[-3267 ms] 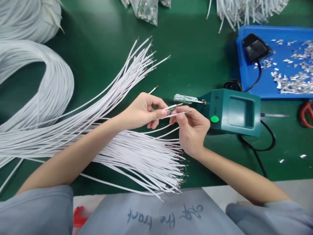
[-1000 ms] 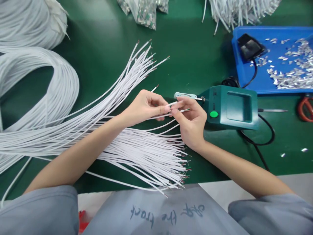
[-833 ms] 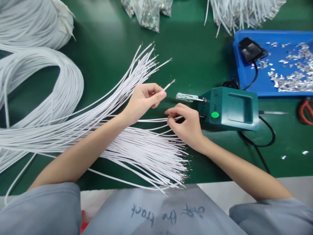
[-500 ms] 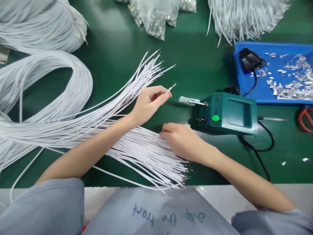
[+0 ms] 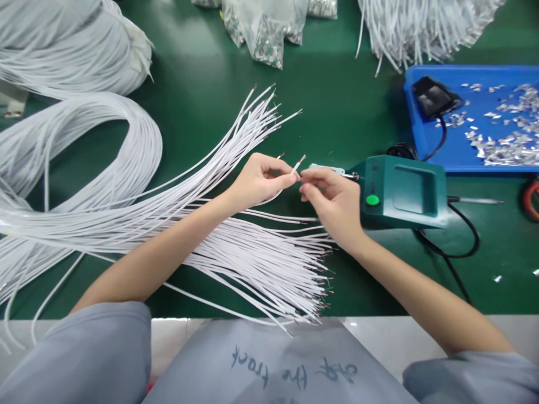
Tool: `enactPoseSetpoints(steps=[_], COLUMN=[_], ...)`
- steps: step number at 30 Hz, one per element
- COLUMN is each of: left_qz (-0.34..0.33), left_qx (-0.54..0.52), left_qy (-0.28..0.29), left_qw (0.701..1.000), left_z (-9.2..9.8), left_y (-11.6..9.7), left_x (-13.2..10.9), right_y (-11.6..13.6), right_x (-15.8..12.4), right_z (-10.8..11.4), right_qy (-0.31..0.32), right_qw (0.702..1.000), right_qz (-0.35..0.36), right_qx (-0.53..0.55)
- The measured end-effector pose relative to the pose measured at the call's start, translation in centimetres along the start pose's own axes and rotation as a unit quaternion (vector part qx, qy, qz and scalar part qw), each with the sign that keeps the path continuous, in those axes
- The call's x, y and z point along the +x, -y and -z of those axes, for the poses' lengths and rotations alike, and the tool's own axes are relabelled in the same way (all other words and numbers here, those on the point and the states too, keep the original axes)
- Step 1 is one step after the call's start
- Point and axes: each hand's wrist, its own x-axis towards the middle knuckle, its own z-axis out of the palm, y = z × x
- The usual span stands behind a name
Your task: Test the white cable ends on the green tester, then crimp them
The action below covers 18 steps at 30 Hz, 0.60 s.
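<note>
My left hand (image 5: 267, 178) is closed in a pinch around a white cable (image 5: 297, 165), whose stripped tip points up and to the right. A second stripped tip (image 5: 281, 155) shows just behind the left fingers. Close against those fingertips is my right hand (image 5: 332, 199), curled with thumb and fingers drawn together; whatever lies between them is too small to make out. Under and beside the left forearm runs a lower bundle of white cables (image 5: 269, 252) with bared ends. An upper bundle (image 5: 236, 146) fans out above the left hand.
Right of my right hand stands a green machine (image 5: 404, 193) with a green button. Behind it lies a blue tray (image 5: 410, 132) of small metal pieces, holding a black pedal-like piece (image 5: 435, 98). Coiled cables (image 5: 143, 146) lie left; bags of metal parts (image 5: 269, 39) lie at the back.
My right hand has risen from the lower bundle to meet my left fingertips. Several cables of that bundle have spread rightward, and a second cable tip now shows at my left hand.
</note>
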Motion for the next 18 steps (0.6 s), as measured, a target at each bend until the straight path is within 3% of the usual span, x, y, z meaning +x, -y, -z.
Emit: enactPoseSetpoints(steps=[5,10,15,18], left_qz=[-0.054,-0.081,-0.063,-0.059], left_qx=[0.052,0.113,0.09,0.075], left_qy=[0.018,0.026,0.043,0.025], left_qw=[0.997,0.99,0.993,0.995], left_z=[-0.35,-0.41,-0.64,-0.79], left_y=[-0.36,-0.03,-0.01,-0.05], left_x=[-0.02,-0.07,-0.18,-0.21], right_y=[0.14,-0.01,-0.16,-0.1], right_x=[0.74,0.74,0.74,0.71], right_z=[0.25,0.11,-0.09,-0.11], right_qy=[-0.058,-0.071,-0.062,-0.059], right_qw=[0.993,0.992,0.994,0.993], right_qz=[0.019,0.035,0.037,0.036], right_qx=[0.1,0.094,0.088,0.092])
